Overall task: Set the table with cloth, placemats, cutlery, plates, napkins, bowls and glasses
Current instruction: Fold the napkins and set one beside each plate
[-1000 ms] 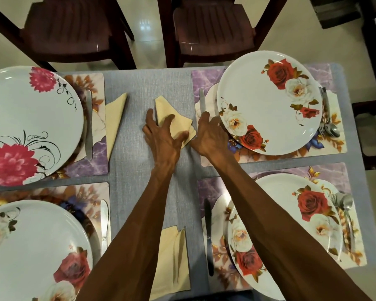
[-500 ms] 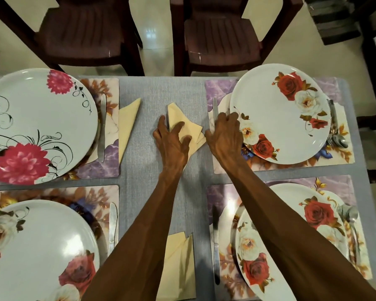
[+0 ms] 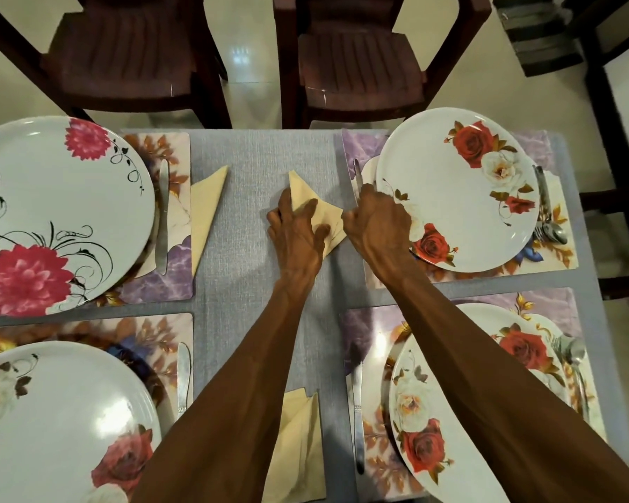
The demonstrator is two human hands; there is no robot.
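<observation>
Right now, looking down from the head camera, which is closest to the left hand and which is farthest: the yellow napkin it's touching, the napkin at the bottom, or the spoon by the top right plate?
1. The yellow napkin, under the left hand in the middle of the cloth.
2. The bottom napkin, lower down, near the left forearm.
3. The spoon, far right, beyond the rose plate.

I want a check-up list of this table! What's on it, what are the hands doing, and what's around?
Surface: grey cloth covers the table.
Job's things: four placemats, each with a flowered plate, e.g. far right plate; knives beside plates; spoons on the right mats; three yellow napkins, one under the hands, one far left, one near. No bowls or glasses seen.
Clutter: nothing seen.
Hands: left hand presses the middle napkin; right hand pinches its edge.
Cables: nothing seen.
Surroundings: two dark chairs beyond the table.
</observation>
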